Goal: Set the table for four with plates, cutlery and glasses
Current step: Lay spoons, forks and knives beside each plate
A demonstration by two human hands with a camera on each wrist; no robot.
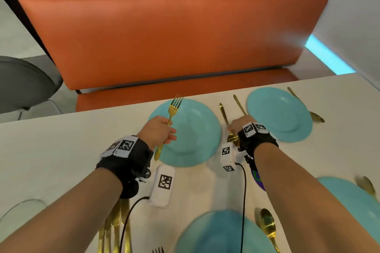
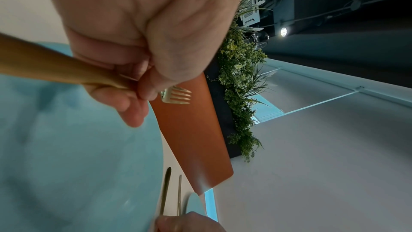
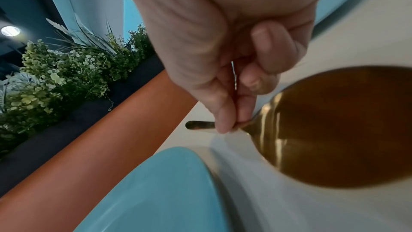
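1. Left hand (image 1: 157,131) grips a gold fork (image 1: 169,123) mid-handle, tines toward 12 o'clock, lifted over the 9 o'clock edge of the far-left plate (image 1: 195,135). Probably lining up for the slot left of that plate.
2. Right hand (image 1: 239,124) pinches a gold spoon (image 1: 232,137) at the neck, bowl toward 6 o'clock, handle to 12, low over the desk (image 1: 61,150) at the plate's 3 o'clock. Neck pinch likely gives fine control of angle.
3. Another gold piece (image 1: 239,104) lies just right of the spoon, between the two far plates; second plate (image 1: 279,113) already has a spoon (image 1: 306,107) at its 3 o'clock.
4. Near side: two more plates and loose cutlery. No filled glass spots seen; glasses look pending.
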